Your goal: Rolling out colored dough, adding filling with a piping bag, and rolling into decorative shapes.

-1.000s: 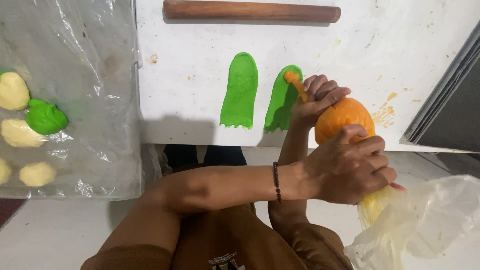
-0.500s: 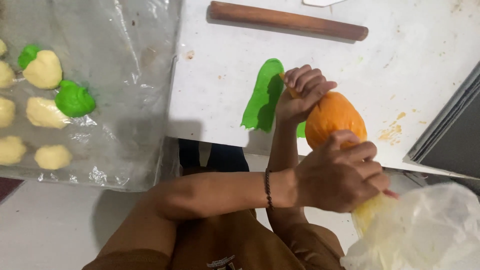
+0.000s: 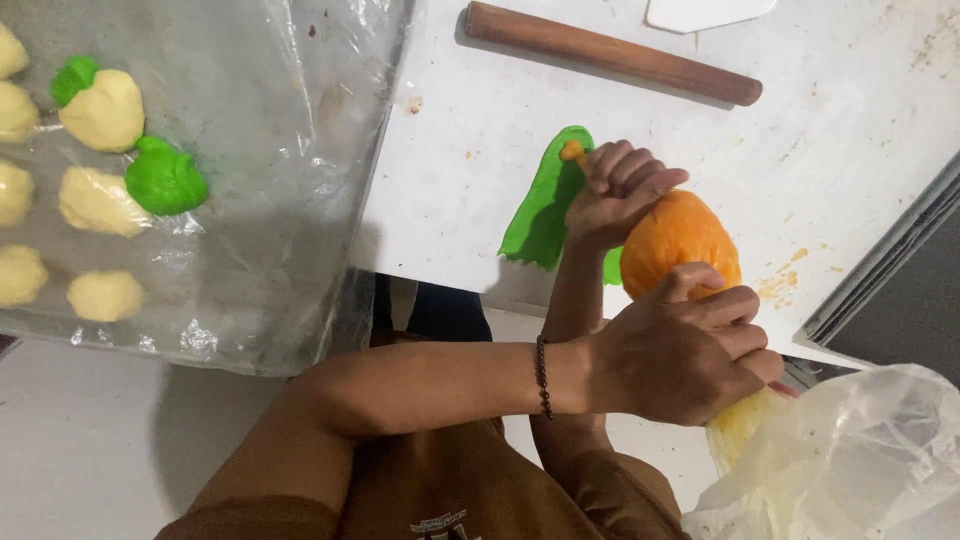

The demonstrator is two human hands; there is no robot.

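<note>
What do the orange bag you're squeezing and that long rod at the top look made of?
The orange bag looks like thin clear plastic film packed with soft orange paste; its loose end is crinkled and glossy, and paste shows at the tip. The rod looks like smooth brown wood, matte, probably a rolling pin.

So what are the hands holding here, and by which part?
Both hold an orange-filled piping bag. The left hand squeezes its twisted rear end; the right hand grips the narrow tip end, over a flat green dough piece.
</note>
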